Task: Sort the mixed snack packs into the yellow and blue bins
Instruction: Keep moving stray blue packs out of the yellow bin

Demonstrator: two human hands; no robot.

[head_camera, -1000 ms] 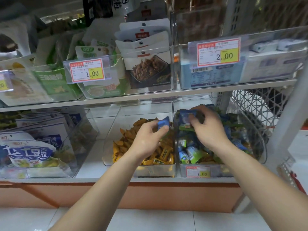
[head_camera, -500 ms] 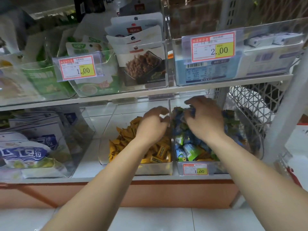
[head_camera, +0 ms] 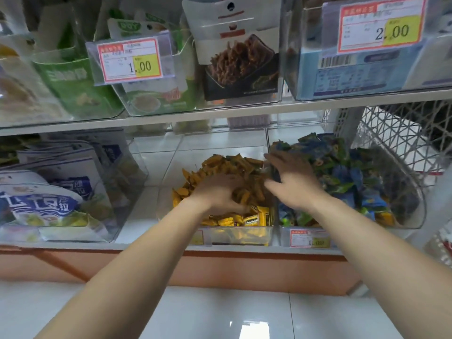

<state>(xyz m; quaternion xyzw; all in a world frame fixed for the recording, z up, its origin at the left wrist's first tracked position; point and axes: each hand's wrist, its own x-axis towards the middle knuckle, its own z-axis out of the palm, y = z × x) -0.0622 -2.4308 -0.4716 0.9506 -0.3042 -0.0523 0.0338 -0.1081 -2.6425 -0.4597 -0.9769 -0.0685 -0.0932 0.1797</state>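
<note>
Two clear bins stand side by side on the lower shelf. The left bin holds yellow snack packs, and the right bin holds blue and green snack packs. My left hand is down in the yellow packs with its fingers curled under, and motion blur hides whether it grips one. My right hand hovers over the wall between the two bins. Its fingers and thumb are spread, pointing left, and nothing clear lies between them.
A clear bin of large blue-and-white bags stands to the left on the same shelf. The shelf above carries more bins with price tags close over my hands. A white lattice basket is at the right, and tiled floor lies below.
My left hand has moved down from the bins' shared wall into the yellow packs, and the blue pack it held a second ago is gone. My right hand has shifted left and opened. The camera is closer.
</note>
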